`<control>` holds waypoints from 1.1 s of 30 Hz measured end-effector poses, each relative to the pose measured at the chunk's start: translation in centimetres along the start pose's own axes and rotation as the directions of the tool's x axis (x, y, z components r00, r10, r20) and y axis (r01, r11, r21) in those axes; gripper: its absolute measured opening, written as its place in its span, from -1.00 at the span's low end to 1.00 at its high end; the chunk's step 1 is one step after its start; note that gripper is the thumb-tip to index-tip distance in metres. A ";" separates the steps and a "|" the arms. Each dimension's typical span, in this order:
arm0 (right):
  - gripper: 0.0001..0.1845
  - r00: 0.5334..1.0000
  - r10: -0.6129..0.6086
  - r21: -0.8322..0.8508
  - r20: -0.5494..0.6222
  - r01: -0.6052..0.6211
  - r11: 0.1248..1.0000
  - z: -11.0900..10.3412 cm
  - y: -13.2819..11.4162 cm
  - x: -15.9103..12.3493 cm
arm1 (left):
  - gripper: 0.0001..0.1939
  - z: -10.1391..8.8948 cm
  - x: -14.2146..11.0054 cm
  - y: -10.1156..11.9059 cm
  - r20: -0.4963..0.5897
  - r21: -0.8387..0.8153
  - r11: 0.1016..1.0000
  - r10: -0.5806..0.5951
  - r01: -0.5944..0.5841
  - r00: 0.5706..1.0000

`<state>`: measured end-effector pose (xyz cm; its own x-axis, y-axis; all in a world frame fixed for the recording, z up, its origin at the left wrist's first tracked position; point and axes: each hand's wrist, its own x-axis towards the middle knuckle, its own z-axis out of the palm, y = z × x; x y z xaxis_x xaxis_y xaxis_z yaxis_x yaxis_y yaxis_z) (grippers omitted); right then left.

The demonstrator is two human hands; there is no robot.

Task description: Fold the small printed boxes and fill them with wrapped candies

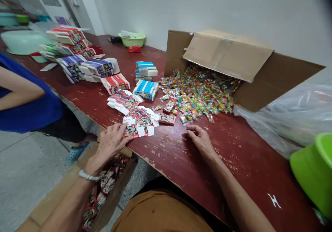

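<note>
My left hand [112, 140] is at the table's near edge, its thumb and index finger on the end of a flattened printed candy carton [140, 131]. This carton lies in front of a fanned pile of flat cartons [141, 116]. My right hand [202, 141] hovers low over the table with fingers loosely bent and slightly apart; nothing shows in it. Just beyond it lie small clear packets of colourful candy [184, 118]. Two filled red cartons [167, 119] sit between the hands and the loose candy heap [202, 90].
A cardboard box [228, 52] on its side spills candy. Bundled cartons [95, 67] stand at left. Below the table edge, an open box [64, 187] holds several filled cartons. A green tub [311, 169] and plastic bag [282, 117] are at right. A person in blue [28, 100] stands left.
</note>
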<state>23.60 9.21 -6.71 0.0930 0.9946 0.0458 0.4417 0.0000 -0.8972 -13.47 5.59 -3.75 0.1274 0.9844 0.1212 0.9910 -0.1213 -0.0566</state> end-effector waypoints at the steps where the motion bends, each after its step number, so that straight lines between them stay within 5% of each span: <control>1: -0.61 1.000 0.006 0.007 0.009 -0.006 1.000 0.1 0.0 -0.3 | -0.39 0.0 0.3 -0.3 0.026 -0.022 1.000 -0.003 0.004 1.000; 4: -0.61 0.999 0.027 0.048 0.022 -0.028 0.998 0.9 -0.8 -1.5 | -0.45 -0.1 0.7 -0.7 0.057 -0.215 0.975 -0.036 0.048 0.998; 6: -0.63 0.997 0.046 0.107 0.069 -0.053 0.993 2.0 -1.8 -2.4 | -0.55 -0.1 0.8 -0.3 0.088 -0.465 0.876 -0.103 0.132 0.991; 9: -0.67 0.976 0.042 0.231 0.212 -0.092 0.969 4.5 -3.7 -4.1 | -0.55 -0.7 0.5 1.2 0.162 -0.798 0.543 -0.224 0.262 0.961; 13: -0.64 0.971 -0.007 0.345 0.237 -0.077 0.935 7.4 -6.1 -5.4 | -0.52 -2.6 -0.6 4.1 0.327 -0.926 0.101 -0.269 0.364 0.906; 16: -0.64 0.961 -0.019 0.483 0.275 -0.121 0.867 7.7 -7.6 -5.6 | -0.58 -4.1 -1.7 6.6 0.447 -0.893 -0.123 -0.137 0.433 0.884; 19: -0.66 0.940 -0.044 0.560 0.337 -0.163 0.812 6.5 -8.9 -5.5 | -0.58 -4.8 -2.8 8.7 0.517 -0.769 -0.306 0.218 0.561 0.827; 22: -0.65 0.915 -0.112 0.556 0.387 -0.135 0.820 5.0 -9.8 -5.6 | -0.44 -4.7 -3.6 10.2 0.438 -0.599 -0.355 0.605 0.718 0.665; 25: -0.63 0.880 -0.155 0.553 0.449 -0.138 0.822 4.0 -10.1 -6.0 | -0.41 -4.3 -4.1 11.3 0.340 -0.512 -0.368 0.743 0.776 0.577; 30: -0.63 0.847 -0.184 0.567 0.499 -0.159 0.808 3.4 -10.3 -6.6 | -0.55 -4.3 -4.5 12.1 0.371 -0.541 -0.389 0.685 0.746 0.626; 33: -0.63 0.873 -0.186 0.599 0.450 -0.141 0.788 3.0 -10.6 -7.0 | -0.70 -4.8 -4.8 12.5 0.404 -0.614 -0.378 0.604 0.693 0.687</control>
<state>15.61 2.59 1.13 -0.4028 0.9153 0.0095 -0.1999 -0.0778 -0.9767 -1.53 -1.24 -0.24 0.6697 0.6544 -0.3510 -0.2610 0.6499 0.7138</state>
